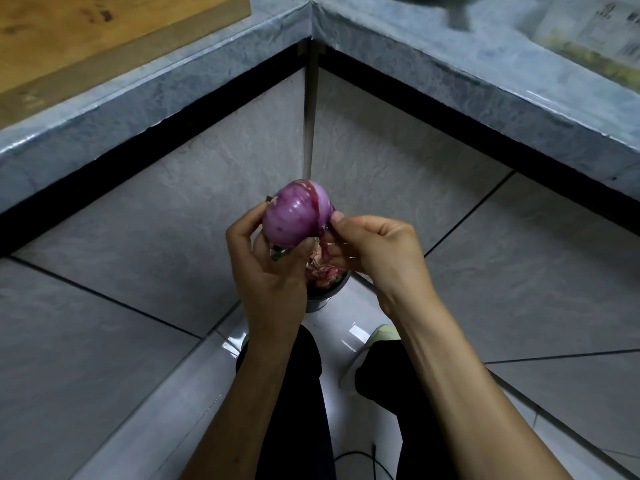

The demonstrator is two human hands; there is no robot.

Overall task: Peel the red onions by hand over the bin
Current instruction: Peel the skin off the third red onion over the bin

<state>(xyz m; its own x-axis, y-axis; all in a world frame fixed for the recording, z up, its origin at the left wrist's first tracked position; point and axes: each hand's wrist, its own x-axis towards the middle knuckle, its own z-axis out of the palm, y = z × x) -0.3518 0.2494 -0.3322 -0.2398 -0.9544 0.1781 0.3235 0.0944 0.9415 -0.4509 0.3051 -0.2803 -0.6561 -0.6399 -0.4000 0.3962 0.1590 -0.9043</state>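
The red onion, held in the air directly above the bin. We see most of its surface bare, glossy and pale purple; a darker strip of skin runs over the top towards the right side. The left hand cups the bulb from below and from the left, fingers curled round it. The right hand meets the onion's right flank, thumb and forefinger pressed together on what we judge to be the loose edge of that strip; the pinch itself is too small to confirm.

To do this step well, we would keep the left hand's hold firm but turn the bulb as the strip lifts, and draw the skin downward along the onion's curve, so that it comes away whole rather than tearing. We would keep both hands over the bin's mouth, since it is narrow and already holds peelings; a scrap pulled sideways would likely land on the tiled floor.

Around this lie the grey stone counter edge, a wooden board at upper left, and the person's dark trousers below.
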